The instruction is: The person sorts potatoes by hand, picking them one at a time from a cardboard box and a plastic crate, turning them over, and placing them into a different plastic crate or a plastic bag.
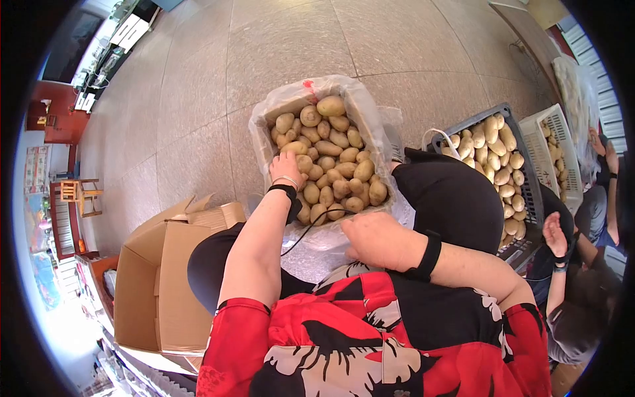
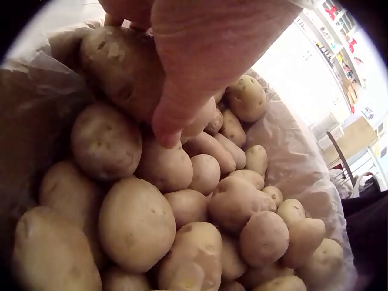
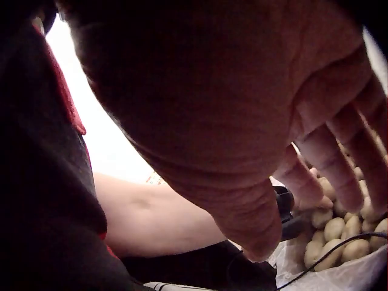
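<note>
1. Underneath it all is the hard floor (image 1: pixel 284 40), made of big square tiles.
2. A person in a red, black and white shirt (image 1: pixel 344 344) is at the near side, with a knee on each side of the potatoes.
3. A brown cardboard box (image 1: pixel 139 291) stands near, on the left, with its flaps up.
4. In the middle is a box with clear plastic (image 1: pixel 264 109) over its sides. It is full of potatoes (image 1: pixel 334 173).
5. To its right is a dark crate (image 1: pixel 472 118), full of potatoes too. Farther right is a white crate (image 1: pixel 566 135) with more.
6. The right hand (image 1: pixel 383 238) is over the near edge of the middle box. Its fingers are loose and mostly straight, and it holds nothing.
7. The left hand (image 1: pixel 286 169) is at the left side of the same box. Its fingers and thumb bend round one big potato (image 2: pixel 121 70).
8. That potato sits on top of the others, close to the left wall.
</note>
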Demonstrator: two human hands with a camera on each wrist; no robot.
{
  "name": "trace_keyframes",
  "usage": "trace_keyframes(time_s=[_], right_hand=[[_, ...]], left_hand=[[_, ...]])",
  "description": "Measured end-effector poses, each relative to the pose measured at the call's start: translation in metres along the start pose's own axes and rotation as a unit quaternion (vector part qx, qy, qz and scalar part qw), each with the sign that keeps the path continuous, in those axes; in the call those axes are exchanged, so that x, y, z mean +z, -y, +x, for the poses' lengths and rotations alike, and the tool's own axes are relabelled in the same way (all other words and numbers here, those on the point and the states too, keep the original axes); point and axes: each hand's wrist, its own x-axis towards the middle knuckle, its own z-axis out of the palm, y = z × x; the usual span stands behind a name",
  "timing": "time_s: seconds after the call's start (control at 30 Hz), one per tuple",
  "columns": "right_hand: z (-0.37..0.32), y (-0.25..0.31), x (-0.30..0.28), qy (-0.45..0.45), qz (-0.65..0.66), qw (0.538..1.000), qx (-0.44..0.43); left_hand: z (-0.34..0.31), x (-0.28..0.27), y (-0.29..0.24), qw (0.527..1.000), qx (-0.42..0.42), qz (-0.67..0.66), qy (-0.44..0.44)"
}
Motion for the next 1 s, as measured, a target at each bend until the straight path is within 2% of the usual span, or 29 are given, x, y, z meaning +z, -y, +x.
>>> trace_keyframes(time_s=[0.27, 0.33, 0.57, 0.67, 0.73, 0.87, 0.93, 1.0], right_hand=[[0.002, -0.002, 0.004, -0.017, -0.002, 1.0, -0.016], [0.0, 0.0, 0.001, -0.016, -0.005, 1.0, -0.008], [-0.002, -0.001, -0.001, -0.035, 0.011, 0.999, -0.024], [-0.002, -0.001, 0.001, -0.033, 0.021, 0.999, -0.009], [-0.002, 0.0, -0.003, -0.024, 0.025, 0.999, -0.004], [-0.002, -0.002, 0.002, -0.026, 0.034, 0.999, 0.011], [-0.001, -0.003, 0.003, 0.017, 0.037, 0.999, -0.001], [-0.002, -0.004, 0.001, 0.005, 0.032, 0.999, -0.006]], left_hand=[[0.0, 0.003, 0.0, 1.0, -0.008, -0.015, -0.02], [0.002, 0.001, 0.0, 0.999, -0.018, -0.038, 0.009], [0.005, 0.006, 0.004, 0.998, -0.017, -0.067, 0.011], [0.005, 0.01, 0.004, 0.998, -0.013, -0.058, 0.02], [0.003, 0.016, 0.005, 0.999, 0.004, -0.02, -0.029], [0.008, 0.019, 0.006, 0.999, -0.002, -0.028, -0.015], [0.011, 0.019, 0.009, 0.998, 0.003, -0.056, -0.007], [0.013, 0.018, 0.012, 0.996, 0.018, -0.091, -0.01]])
